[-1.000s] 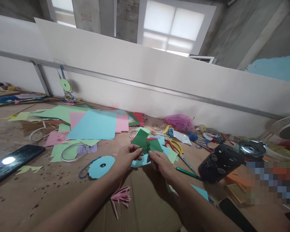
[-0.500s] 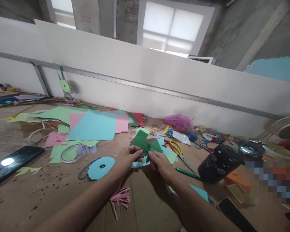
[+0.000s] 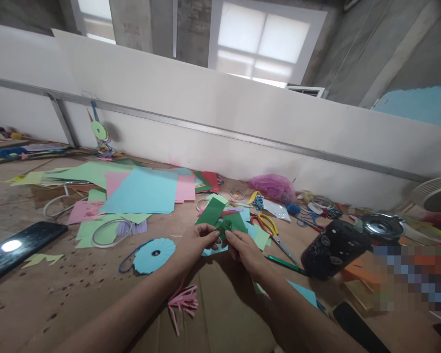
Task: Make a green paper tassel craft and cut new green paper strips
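Over the middle of the table, my left hand [image 3: 198,245] and my right hand [image 3: 244,249] almost touch at the fingertips. Both pinch a small dark green fringed piece of paper [image 3: 225,226] whose thin strips bunch up between the thumbs. Just behind it lie flat green paper pieces [image 3: 211,212], and light blue paper [image 3: 213,252] shows below the fingers. A pink paper tassel [image 3: 183,300] rests in front of my left forearm. Left of that wrist sits a pleated light blue paper disc [image 3: 154,255] with a dark cord loop.
Scissors with orange and yellow handles [image 3: 266,223] and a green cutter [image 3: 286,264] lie at right, near a black cup [image 3: 332,249]. Large coloured sheets [image 3: 143,191] are spread at back left. A phone [image 3: 24,250] lies far left; a pink mesh bundle [image 3: 272,187] sits by the wall.
My left fingers have shifted slightly down and right, closer to the right ones. The green fringe has turned and bunched between them. Everything else stays put.
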Tool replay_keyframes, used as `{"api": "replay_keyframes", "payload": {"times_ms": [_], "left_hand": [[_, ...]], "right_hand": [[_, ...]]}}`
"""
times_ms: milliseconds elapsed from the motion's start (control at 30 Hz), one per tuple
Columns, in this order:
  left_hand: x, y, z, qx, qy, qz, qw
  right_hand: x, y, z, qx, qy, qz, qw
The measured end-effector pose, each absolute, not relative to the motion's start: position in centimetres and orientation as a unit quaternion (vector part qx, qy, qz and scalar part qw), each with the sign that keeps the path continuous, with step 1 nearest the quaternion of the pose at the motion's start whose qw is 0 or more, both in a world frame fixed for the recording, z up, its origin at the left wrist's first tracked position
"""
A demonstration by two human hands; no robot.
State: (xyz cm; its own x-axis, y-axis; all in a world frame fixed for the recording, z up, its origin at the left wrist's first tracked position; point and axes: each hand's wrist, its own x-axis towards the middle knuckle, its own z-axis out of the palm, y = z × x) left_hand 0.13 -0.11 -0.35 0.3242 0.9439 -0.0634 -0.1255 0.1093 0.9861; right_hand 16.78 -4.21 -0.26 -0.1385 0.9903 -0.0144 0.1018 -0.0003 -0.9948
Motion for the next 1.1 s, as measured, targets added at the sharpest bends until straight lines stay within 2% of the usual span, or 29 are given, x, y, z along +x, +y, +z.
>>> {"api": "replay_keyframes", "payload": {"times_ms": [267, 433, 567, 767, 867, 967, 1100], "left_hand": [[0.0, -0.1, -0.3, 0.535, 0.385, 0.415, 0.627], [-1.2, 0.7, 1.6, 0.543, 0.443, 0.472, 0.535], [-2.9, 2.2, 2.4, 0.572, 0.474, 0.503, 0.442], [-5.4, 5.1, 1.6, 0.640, 0.590, 0.375, 0.318], [-6.3, 5.4, 2.0, 0.653, 0.622, 0.338, 0.269], [-6.5, 5.1, 2.6, 0.661, 0.620, 0.344, 0.245], [-5.7, 4.4, 2.4, 0.671, 0.563, 0.379, 0.298]], "right_hand": [[16.8, -4.0, -0.6, -0.487, -0.559, 0.500, 0.448], [17.6, -3.9, 0.1, -0.503, -0.570, 0.477, 0.442], [19.9, -3.1, 1.2, -0.559, -0.624, 0.336, 0.430], [23.2, -2.1, 0.8, -0.703, -0.670, 0.058, 0.231], [23.3, -2.3, 0.8, -0.693, -0.694, -0.044, 0.192], [22.5, -2.4, 0.8, -0.630, -0.742, -0.077, 0.213], [20.7, -1.6, 0.0, -0.567, -0.792, -0.016, 0.226]]}}
